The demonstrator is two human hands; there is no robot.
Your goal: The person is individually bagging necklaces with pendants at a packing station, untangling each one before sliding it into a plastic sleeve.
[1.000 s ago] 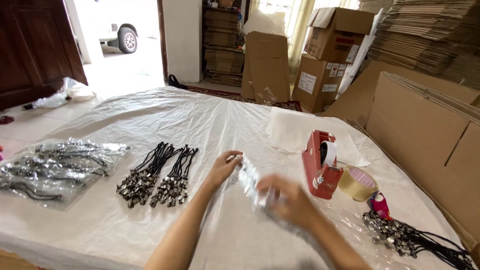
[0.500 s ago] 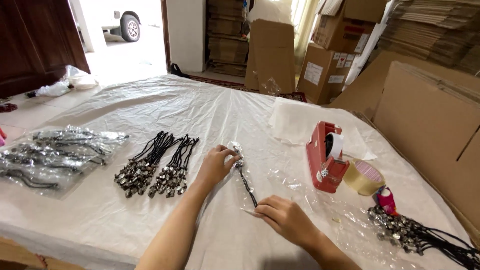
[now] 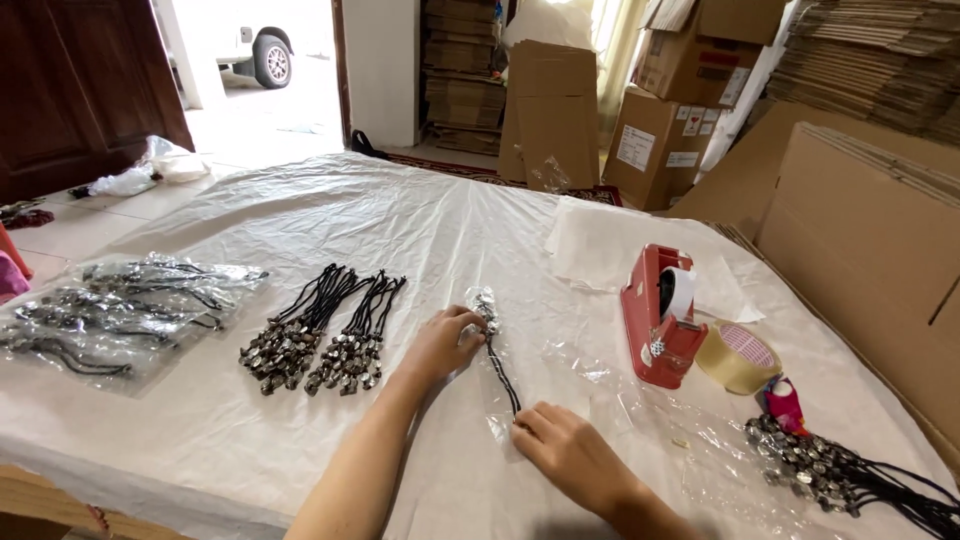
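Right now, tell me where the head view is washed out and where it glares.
Head view: the doorway with the parked car outside is blown out by daylight; the window top centre is overexposed; the clear bags on the left glint; hands and corded trinket are sharp.

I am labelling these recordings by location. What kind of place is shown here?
Probably a small packing workshop or storeroom. Stacked cardboard boxes and flattened cartons fill the back, a red tape dispenser stands on the plastic-covered table, and the hands work on a bagged corded charm.

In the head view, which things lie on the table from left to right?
Bagged cords → loose bundles of cords → left hand → right hand → red tape dispenser → roll of tape → pile of cords.
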